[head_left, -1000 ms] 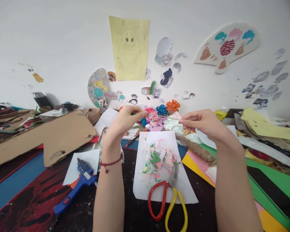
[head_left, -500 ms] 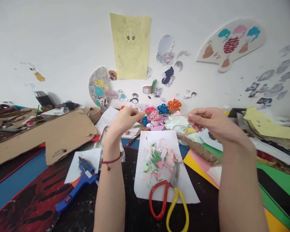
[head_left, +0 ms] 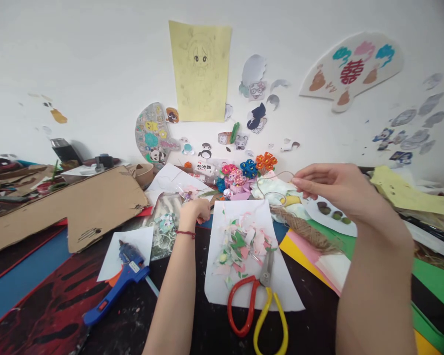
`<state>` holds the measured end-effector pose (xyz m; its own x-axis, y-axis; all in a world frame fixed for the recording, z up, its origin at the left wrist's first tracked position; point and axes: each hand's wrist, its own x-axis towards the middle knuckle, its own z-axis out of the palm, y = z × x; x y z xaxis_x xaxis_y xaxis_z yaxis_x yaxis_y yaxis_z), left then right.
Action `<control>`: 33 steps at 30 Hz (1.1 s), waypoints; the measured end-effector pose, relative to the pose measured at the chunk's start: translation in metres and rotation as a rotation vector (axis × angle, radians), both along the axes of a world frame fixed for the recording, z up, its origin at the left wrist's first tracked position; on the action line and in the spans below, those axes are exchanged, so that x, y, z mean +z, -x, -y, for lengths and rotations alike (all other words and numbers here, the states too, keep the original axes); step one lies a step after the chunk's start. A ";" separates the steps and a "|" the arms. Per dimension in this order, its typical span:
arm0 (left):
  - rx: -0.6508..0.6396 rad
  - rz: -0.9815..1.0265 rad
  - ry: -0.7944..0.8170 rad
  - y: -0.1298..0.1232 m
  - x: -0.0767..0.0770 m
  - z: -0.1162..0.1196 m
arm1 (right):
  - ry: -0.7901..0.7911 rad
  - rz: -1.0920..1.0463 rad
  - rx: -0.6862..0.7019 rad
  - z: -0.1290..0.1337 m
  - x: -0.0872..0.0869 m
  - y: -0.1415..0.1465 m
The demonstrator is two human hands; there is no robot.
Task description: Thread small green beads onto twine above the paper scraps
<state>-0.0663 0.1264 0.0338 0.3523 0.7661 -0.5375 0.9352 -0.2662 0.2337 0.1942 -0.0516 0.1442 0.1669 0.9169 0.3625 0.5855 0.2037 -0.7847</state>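
Right hand (head_left: 336, 190) is raised above the surface (head_left: 192, 320), pinching one end of a thin, stiff wire (head_left: 272, 178) that curves leftward. Left hand (head_left: 196, 211) rests low beside a clear plastic bag (head_left: 165, 224), fingers curled; its grip cannot be determined. Paper scraps (head_left: 244, 241) and scissors (head_left: 257, 301) lie on a white sheet (head_left: 222, 291), presumably to contain the mess.

The fingertips of the left hand (head_left: 195, 211) are hidden past the knuckles, so any contact with the plastic packet (head_left: 165, 224) cannot be told. The thin strand (head_left: 272, 176) pinched by the right hand (head_left: 333, 187) is too fine to be traced to its end. The yellow scissor handle (head_left: 270, 325) is cut off by the bottom edge. The glue gun (head_left: 116, 283) nozzle is hidden. The small dark items (head_left: 331, 211) behind the right wrist cannot be identified.
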 end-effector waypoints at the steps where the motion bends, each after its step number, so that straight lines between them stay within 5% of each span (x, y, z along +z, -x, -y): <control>1: -0.012 -0.006 0.040 -0.001 -0.002 0.000 | -0.004 0.009 0.001 0.000 0.000 0.000; 5: -0.043 -0.017 0.105 -0.005 -0.002 0.002 | -0.017 0.033 0.027 0.000 -0.002 -0.001; 9: -0.004 -0.004 -0.015 -0.001 0.017 0.009 | -0.027 0.080 0.041 -0.001 -0.002 -0.002; 13: 0.073 0.055 -0.367 0.018 0.053 0.030 | -0.031 0.111 0.005 -0.003 -0.003 -0.002; 18: 0.192 0.190 -0.804 0.042 0.103 0.088 | -0.052 0.115 0.003 -0.005 -0.004 -0.004; 21: 0.274 0.542 -1.147 0.050 0.123 0.132 | -0.054 0.111 -0.030 -0.004 -0.004 -0.003; 25: 0.322 0.869 -1.339 0.051 0.134 0.165 | -0.063 0.148 -0.040 -0.004 -0.005 0.000; 29: 0.390 0.529 -1.160 0.049 0.121 0.129 | -0.039 0.166 0.038 -0.012 -0.009 0.003; 31: 0.309 0.210 -0.897 0.048 0.105 0.098 | -0.027 0.186 0.095 -0.017 -0.011 0.006; 33: 0.260 0.183 -0.800 0.049 0.087 0.073 | -0.027 0.205 0.134 -0.020 -0.012 0.010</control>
<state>-0.1157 0.0539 0.1204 0.1412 0.9588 0.2466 0.9551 -0.1975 0.2209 0.1845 -0.0315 0.1323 -0.0353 0.9155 0.4007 0.6981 0.3095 -0.6456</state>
